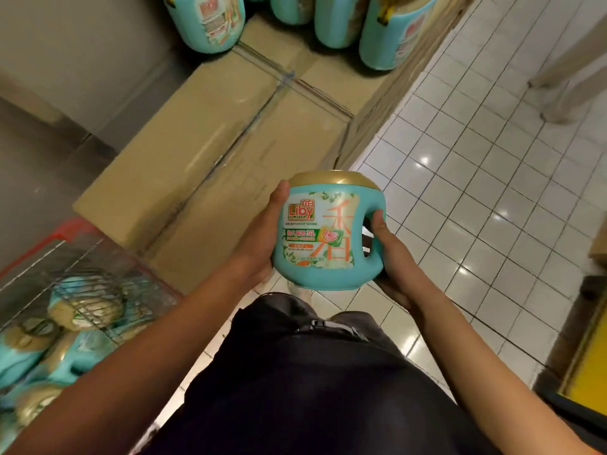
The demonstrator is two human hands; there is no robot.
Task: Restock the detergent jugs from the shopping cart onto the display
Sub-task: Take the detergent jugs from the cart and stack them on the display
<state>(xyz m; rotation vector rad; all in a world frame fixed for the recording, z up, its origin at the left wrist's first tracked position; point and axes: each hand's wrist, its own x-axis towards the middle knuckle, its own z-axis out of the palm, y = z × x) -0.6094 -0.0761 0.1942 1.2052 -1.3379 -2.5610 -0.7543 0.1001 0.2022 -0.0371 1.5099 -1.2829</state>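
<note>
glossy white tiled floor point(492, 165) reflecting lights; grey wall point(65, 54) at left

One detergent jug point(328, 234): teal, gold cap, Liby label facing camera, handle right, held in mid-air. Display jugs point(210, 21): upright on cardboard-box display point(210, 142). Cart jugs point(29, 353): lying in shopping cart point(65, 229).

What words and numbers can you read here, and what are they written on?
"Liby": red logo on the label of the held jug.
"30": in the green band on the same label.
"香": big orange character on the same label.
Small print on that label: too small to read.
Labels on the display jugs: too blurred to read.
Labels on the cart jugs: too blurred to read.
</note>
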